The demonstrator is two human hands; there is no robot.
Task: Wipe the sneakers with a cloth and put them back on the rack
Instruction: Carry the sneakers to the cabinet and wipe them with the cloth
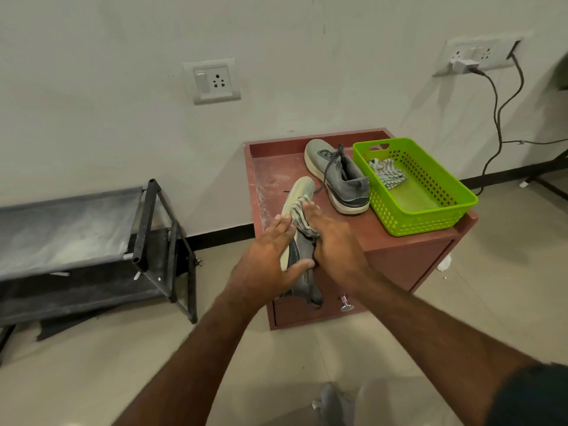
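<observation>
Gripping a grey sneaker [302, 256] sole-up over the cabinet's [399, 265] front-left corner, the left hand [264, 265] is curling its fingers [281, 224] round it while the right hand [335, 238], fingers straight, is pressing a striped cloth [302, 216] against it.

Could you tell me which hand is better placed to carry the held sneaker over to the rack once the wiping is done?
Left, probably. The left hand already grips the held sneaker, and the rack stands on that side. The right hand is busy pressing the striped cloth.

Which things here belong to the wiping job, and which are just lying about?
Job: held sneaker, striped cloth, second sneaker, shoe rack, left hand, right hand.
Lying about: green basket, spare cloth, cabinet, charger.
</observation>
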